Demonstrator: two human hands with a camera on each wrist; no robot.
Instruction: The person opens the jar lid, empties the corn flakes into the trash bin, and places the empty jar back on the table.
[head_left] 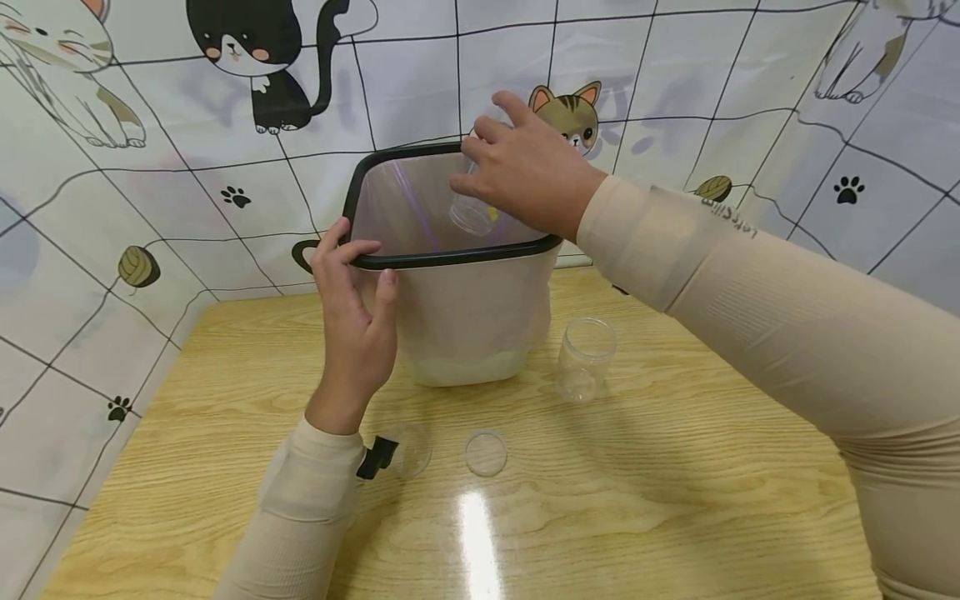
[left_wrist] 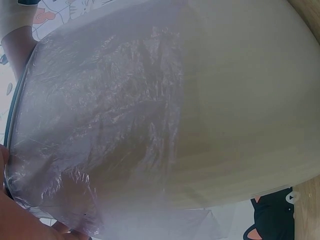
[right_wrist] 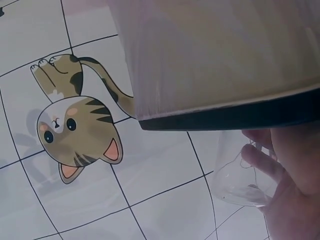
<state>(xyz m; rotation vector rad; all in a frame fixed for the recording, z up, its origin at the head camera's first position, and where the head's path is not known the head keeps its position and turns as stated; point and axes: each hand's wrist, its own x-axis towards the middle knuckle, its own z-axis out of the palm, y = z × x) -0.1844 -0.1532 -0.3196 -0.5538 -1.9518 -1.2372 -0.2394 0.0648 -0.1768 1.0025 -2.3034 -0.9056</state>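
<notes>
A pale bin with a black rim and a thin plastic liner stands upright on the table. My left hand holds its rim at the front left corner, with the thumb outside. Over the bin's mouth, my right hand grips a clear plastic jar, also visible in the right wrist view beyond the rim. The jar is tilted, its lower end inside the bin's opening. A small yellow bit shows at the jar; whether it is inside cannot be told.
A second clear jar stands on the wooden table, right of the bin. Two clear round discs, one near disc and one beside the left wrist, lie in front. A cat-patterned wall covering rises behind.
</notes>
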